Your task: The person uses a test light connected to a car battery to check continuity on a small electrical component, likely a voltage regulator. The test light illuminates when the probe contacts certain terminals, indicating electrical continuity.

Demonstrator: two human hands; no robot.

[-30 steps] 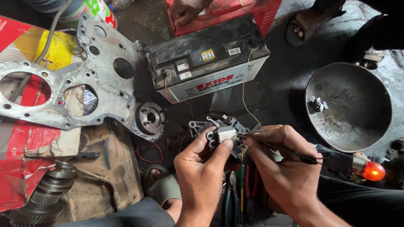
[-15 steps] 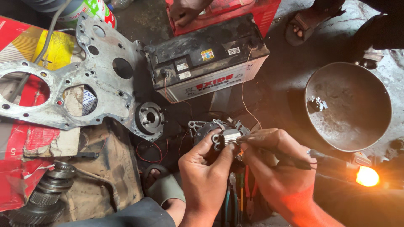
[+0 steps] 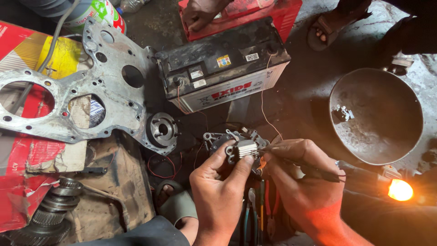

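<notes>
Rectifier assembly [image 3: 240, 145], finned, near centre, pinched at its edges by our left hand [image 3: 218, 182]. We judge it rigid, light, with fragile terminals. Right hand [image 3: 298, 175] grips a test probe [image 3: 314, 171] on it. Car battery [image 3: 223, 68] lies beyond; lit bulb [image 3: 400, 190] right.

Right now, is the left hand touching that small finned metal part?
Touching. The head view shows the left hand pinching the finned metal part, with thumb and fingers pressed against its sides; the right hand holds a dark probe beside it.
</notes>
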